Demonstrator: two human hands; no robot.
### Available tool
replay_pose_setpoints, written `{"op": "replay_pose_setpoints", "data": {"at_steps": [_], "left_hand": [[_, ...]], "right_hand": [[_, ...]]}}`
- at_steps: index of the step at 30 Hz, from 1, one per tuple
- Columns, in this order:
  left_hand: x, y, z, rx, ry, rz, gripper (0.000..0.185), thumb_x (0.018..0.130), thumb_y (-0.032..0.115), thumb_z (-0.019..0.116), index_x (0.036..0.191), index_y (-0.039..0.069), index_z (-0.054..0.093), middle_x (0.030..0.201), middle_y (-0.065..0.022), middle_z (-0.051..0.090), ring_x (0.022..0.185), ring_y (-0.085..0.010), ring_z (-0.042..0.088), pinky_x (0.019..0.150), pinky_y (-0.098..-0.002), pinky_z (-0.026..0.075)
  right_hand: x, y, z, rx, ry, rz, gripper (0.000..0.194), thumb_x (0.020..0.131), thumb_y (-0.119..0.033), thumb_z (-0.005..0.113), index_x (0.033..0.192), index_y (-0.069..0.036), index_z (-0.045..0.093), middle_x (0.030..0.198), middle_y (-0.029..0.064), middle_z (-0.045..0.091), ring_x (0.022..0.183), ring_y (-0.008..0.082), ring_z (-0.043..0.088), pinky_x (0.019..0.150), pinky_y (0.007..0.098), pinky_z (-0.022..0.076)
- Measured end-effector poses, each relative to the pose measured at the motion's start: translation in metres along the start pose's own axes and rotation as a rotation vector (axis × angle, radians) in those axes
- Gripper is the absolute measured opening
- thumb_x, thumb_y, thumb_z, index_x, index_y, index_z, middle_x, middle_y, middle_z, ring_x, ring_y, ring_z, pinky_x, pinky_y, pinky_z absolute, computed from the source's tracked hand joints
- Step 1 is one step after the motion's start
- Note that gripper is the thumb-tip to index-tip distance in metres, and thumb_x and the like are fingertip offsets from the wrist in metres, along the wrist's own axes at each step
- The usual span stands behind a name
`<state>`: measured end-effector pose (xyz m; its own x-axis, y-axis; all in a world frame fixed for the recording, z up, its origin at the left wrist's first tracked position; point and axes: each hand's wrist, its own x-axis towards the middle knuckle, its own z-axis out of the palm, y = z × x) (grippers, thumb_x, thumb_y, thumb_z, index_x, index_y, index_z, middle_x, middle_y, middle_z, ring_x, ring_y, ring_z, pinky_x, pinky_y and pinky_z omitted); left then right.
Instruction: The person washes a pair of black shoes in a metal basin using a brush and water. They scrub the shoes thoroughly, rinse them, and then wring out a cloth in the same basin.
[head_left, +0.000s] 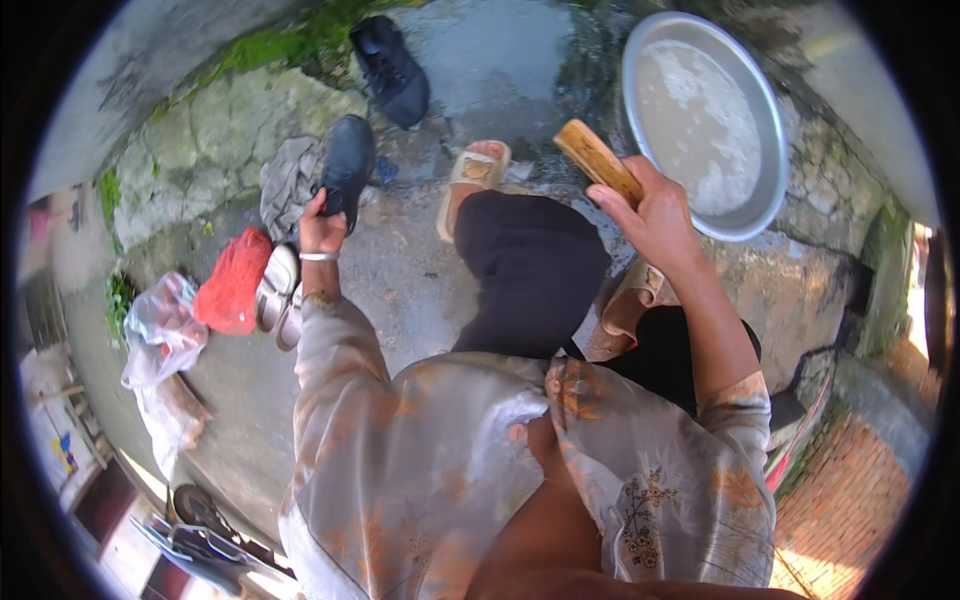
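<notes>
My left hand (324, 229) grips a dark lace-up shoe (349, 161) by one end, above a crumpled grey cloth (289, 184). The matching dark shoe (390, 71) lies farther forward on the wet ground near the moss. In my right hand (660, 210) is a brush with a wooden back (596, 159); its bristles are not visible. Just beyond that hand stands a round metal basin (777, 150) holding cloudy, sudsy water (701, 127). The brush and the shoe are well apart.
Left of me sit a pair of light shoes (277, 289), a red bag (236, 285) and a clear plastic bag (166, 322). My slippered feet (474, 176) rest on the concrete between shoe and basin. Rough stone edging (217, 142) runs along the front left; brickwork (847, 465) lies at the right.
</notes>
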<state>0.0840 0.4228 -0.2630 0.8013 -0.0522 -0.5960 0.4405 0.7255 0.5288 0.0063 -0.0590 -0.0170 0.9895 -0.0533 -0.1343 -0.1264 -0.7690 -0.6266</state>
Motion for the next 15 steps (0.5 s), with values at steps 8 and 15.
{"op": "replay_pose_setpoints", "data": {"at_steps": [8,15], "left_hand": [[-0.038,-0.027,0.293,-0.174,-0.84,-0.33,0.041,0.099,0.027,0.045,0.132,0.002,0.052,0.136,-0.0132,0.054,0.128,-0.0302,0.048,0.102,-0.046,0.039],[-0.05,-0.159,0.539,0.503,-0.638,-0.434,0.035,0.099,0.028,0.05,0.122,0.002,0.055,0.124,-0.012,0.062,0.114,-0.0311,0.058,0.104,-0.0548,0.034]], "right_hand": [[-0.004,0.004,-0.061,0.525,0.363,0.005,0.056,0.082,-0.05,0.071,0.096,0.003,0.061,0.069,0.0101,0.061,0.06,0.0183,0.056,0.056,0.0327,0.0456],[-0.001,0.102,-0.142,0.899,0.688,0.27,0.042,0.089,-0.032,0.064,0.116,-0.001,0.056,0.078,0.0037,0.06,0.055,0.0065,0.049,0.047,0.0226,0.0406]]}}
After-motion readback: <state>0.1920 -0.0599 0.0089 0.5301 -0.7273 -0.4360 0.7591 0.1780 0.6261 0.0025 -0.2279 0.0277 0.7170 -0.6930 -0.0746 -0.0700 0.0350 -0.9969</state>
